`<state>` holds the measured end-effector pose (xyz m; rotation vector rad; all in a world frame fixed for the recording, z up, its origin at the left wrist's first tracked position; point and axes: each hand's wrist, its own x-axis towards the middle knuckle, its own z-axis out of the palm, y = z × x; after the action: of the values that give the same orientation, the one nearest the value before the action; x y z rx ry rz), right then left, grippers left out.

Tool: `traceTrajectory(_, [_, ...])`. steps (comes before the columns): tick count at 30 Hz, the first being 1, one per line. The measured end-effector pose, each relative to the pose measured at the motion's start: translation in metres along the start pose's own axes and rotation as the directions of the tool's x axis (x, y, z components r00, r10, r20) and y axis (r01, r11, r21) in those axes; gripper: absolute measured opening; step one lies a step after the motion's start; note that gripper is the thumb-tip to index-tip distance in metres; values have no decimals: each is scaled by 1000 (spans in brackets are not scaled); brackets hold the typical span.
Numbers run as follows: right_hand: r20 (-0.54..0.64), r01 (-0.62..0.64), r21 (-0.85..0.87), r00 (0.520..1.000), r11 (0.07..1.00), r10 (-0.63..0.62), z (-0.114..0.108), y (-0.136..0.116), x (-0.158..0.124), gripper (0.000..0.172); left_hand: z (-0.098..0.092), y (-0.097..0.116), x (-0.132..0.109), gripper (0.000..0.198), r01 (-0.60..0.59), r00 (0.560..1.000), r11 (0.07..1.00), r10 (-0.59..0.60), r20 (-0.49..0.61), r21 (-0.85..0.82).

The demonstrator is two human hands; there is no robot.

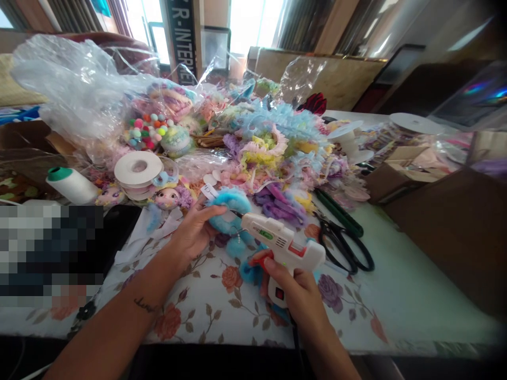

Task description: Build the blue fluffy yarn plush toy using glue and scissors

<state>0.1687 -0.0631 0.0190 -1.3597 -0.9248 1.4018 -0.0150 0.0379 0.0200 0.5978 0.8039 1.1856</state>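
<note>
Head view: left fingers (214,210) pinch a fluffy, curved blue piece (234,198); right fingers (278,271) clasp a white, red-triggered glue gun (283,237).

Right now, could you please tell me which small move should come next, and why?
Probably a gentle squeeze of the red trigger: the right hand grips the white glue gun, its nozzle towards the fluffy blue ring in the left hand.

In front of me I see bright windows (257,24), and strong white light enters through them. Pleated curtains (303,26) hang to both sides. Between the windows there is a dark upright sign (182,42) with pale letters. My table (400,274) has a flowered cloth (214,316).
</note>
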Motion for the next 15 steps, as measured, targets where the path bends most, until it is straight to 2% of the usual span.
traceTrajectory(3, [-1, 81, -5, 997, 997, -81, -7, -3, 0, 31, 1, 1, 0, 24, -13, 996, 1000, 12, -87, -11])
traceTrajectory(5, [-54, 144, -27, 988, 989, -145, -25, -6, 1, 30, 1, 2, 1, 23, -23, 990, 1000, 21, -140, -12])
traceTrajectory(7, [-183, 203, -75, 960, 976, -214, -56, -12, 2, 32, 1, 3, 2, 23, -28, 985, 1000, 27, -171, -4])
traceTrajectory(10, [-407, 220, -224, 864, 949, -296, -123, -24, 8, 37, 1, 3, 3, 26, -25, 988, 1000, 26, -155, 14])
traceTrajectory(11, [-507, 134, -385, 796, 913, -331, -147, -29, 13, 38, 1, 3, 2, 27, -24, 988, 999, 27, -153, 22])
traceTrajectory(12, [-596, -8, -520, 720, 854, -356, -170, -33, 18, 40, 2, 3, 2, 27, -23, 988, 999, 27, -154, 32])
traceTrajectory(13, [-641, -85, -551, 681, 830, -355, -191, -37, 25, 39, 2, 2, 2, 27, -23, 987, 999, 29, -160, 40])
traceTrajectory(15, [-678, -178, -587, 641, 789, -360, -224, -43, 41, 28, 1, 2, 1, 27, -20, 985, 998, 29, -171, 53])
